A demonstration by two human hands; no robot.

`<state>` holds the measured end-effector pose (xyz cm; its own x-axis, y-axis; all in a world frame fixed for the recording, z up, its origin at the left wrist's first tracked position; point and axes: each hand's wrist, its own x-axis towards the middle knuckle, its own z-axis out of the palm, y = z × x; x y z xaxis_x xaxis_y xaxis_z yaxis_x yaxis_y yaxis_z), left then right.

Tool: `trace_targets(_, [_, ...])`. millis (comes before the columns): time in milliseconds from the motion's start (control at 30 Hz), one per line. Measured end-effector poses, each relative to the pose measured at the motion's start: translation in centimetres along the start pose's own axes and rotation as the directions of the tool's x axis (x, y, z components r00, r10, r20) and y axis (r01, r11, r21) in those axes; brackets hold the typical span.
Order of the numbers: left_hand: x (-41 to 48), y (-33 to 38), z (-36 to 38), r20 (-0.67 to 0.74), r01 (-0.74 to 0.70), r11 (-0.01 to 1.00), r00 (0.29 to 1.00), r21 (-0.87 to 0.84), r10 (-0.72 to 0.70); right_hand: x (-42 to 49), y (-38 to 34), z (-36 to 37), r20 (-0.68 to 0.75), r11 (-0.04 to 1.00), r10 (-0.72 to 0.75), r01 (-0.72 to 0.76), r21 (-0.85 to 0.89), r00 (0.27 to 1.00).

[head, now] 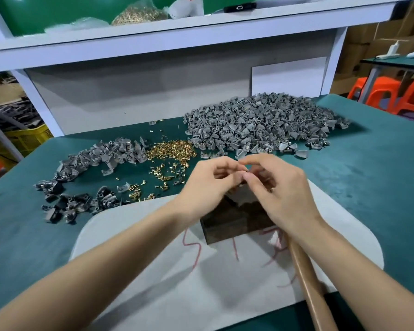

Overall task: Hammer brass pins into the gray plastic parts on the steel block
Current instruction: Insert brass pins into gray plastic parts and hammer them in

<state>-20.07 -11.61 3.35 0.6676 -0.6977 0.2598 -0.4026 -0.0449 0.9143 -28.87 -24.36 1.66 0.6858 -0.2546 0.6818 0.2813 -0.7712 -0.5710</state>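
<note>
Both hands meet fingertip to fingertip just above the steel block [237, 223]. The left hand [208, 182] and the right hand [280, 187] have their fingers curled inward, thumbs close to forefingers as if pinching. Whatever tiny thing sits between them is too blurred to make out, so I cannot tell if either hand really holds anything.

Directly below the fingertips, a gray part [244, 195] shows on the far top edge of the block. The block stands on a white sheet [141, 271] marked with red strokes. A wooden hammer handle [307, 285] runs from under the right wrist toward the near right edge.

Farther out, on the green table [373, 177], loose brass pins [171, 151] lie heaped just beyond the left hand. A smaller pile of parts [98, 161] spreads to the left. A big pile of gray parts [256, 123] fills the far right.
</note>
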Motion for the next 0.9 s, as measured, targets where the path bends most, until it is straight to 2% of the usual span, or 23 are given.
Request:
trace_targets(67, [-0.1,-0.4,0.8,-0.057,0.006,0.996,0.998,-0.086,-0.011,0.0,-0.1,-0.1,0.015,1.0,0.02,-0.02,0.005,1.0])
trace_targets(167, [-0.2,-0.8,0.7,-0.071,0.017,0.981,0.997,-0.192,-0.031,0.1,-0.1,-0.3,0.024,0.998,0.053,-0.054,0.03,0.998])
trace_targets(333, [-0.1,-1.3,0.6,-0.081,0.029,0.975,0.996,-0.222,-0.048,0.0,-0.2,0.3,0.041,0.978,0.139,-0.143,0.151,0.989])
trace_targets(433, [-0.1,-1.5,0.5,-0.073,0.034,0.97,0.996,-0.241,-0.053,0.0,-0.1,0.3,0.033,0.974,0.164,-0.167,0.154,0.986])
trace_targets(633, [-0.2,-1.6,0.5,-0.068,0.029,0.96,0.996,-0.277,-0.05,0.0,-0.2,0.2,0.043,0.975,0.148,-0.153,0.159,0.988])
trace_targets(767, [-0.1,-1.6,0.4,-0.002,0.056,0.949,0.998,-0.309,-0.059,0.0,-0.3,-0.1,0.035,0.994,0.057,-0.06,0.089,0.998])
trace_targets(900, [0.2,-1.5,-0.3,0.093,0.135,0.913,0.99,-0.384,-0.108,0.1,-0.3,-0.3,-0.031,0.999,-0.03,0.03,0.011,0.999])
